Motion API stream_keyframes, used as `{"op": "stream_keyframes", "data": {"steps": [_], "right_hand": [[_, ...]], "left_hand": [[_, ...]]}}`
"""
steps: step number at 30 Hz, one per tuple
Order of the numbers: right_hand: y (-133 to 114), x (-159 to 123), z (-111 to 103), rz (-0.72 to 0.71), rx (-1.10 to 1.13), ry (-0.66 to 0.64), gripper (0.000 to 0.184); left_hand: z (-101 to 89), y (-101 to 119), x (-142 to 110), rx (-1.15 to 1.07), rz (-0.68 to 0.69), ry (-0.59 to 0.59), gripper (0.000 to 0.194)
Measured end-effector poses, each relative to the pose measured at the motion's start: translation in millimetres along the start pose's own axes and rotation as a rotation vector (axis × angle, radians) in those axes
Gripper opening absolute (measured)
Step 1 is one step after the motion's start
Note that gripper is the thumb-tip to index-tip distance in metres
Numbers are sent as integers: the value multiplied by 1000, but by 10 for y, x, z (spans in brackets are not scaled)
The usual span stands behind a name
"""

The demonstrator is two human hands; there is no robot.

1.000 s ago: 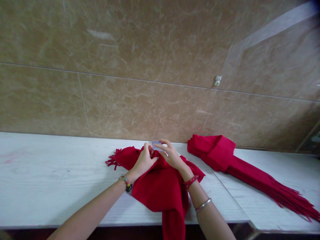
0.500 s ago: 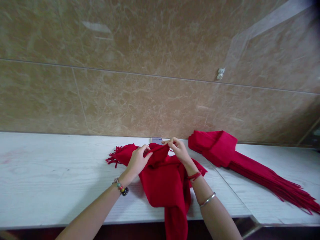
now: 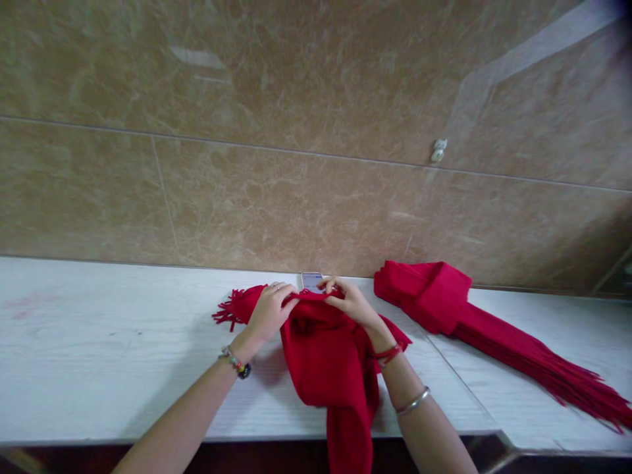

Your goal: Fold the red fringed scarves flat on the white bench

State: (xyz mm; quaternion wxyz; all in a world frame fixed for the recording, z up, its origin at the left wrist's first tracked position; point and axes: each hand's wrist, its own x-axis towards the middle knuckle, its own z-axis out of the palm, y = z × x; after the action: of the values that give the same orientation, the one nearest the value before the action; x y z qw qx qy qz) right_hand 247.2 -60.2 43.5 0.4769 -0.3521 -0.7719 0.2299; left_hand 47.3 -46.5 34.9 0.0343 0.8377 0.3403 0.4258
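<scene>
A red fringed scarf (image 3: 326,368) lies bunched on the white table, one end hanging over the front edge. Its fringe (image 3: 228,309) spreads out at the left. My left hand (image 3: 272,311) pinches the scarf's upper edge between thumb and fingers. On the same edge, a little to the right, my right hand (image 3: 348,301) grips the cloth with thumb and bent fingers. Between the two hands the edge is drawn fairly straight, with folds below it. A phone (image 3: 311,282) with a lit screen lies just behind the scarf, partly covered.
To the right, a stack of folded red scarves (image 3: 429,296) lies with long fringes trailing to the table's right side. A tan marbled tile wall (image 3: 276,204) rises behind the white table (image 3: 99,355). A small white figure (image 3: 439,150) is fixed to the wall. A seam crosses the tabletop.
The raised fold of cloth between my hands has been lowered and straightened into an edge. My right hand has come down slightly, and more of the phone shows.
</scene>
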Motion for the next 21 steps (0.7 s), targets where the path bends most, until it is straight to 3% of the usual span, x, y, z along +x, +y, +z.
{"op": "stream_keyframes", "data": {"steps": [3,6,9,12,17,21], "right_hand": [[-183,163,-140,10,13,67,17],[-559,412,-408,-47,-234,56,11],[-933,565,-645,-82,-483,86,11],[-1067,550,-708,-62,-520,174,17],[-879,479,-590,-24,-416,263,14],[-782,491,-567,-31,-268,234,11]], "left_hand": [[-156,43,274,-63,6,-11,11],[-474,137,713,-103,52,26,13],[-839,272,1027,-161,37,192,18],[-1052,329,1054,-251,-72,321,21],[-1044,169,897,-240,-242,150,26],[-1054,112,867,-138,-231,-74,26]]}}
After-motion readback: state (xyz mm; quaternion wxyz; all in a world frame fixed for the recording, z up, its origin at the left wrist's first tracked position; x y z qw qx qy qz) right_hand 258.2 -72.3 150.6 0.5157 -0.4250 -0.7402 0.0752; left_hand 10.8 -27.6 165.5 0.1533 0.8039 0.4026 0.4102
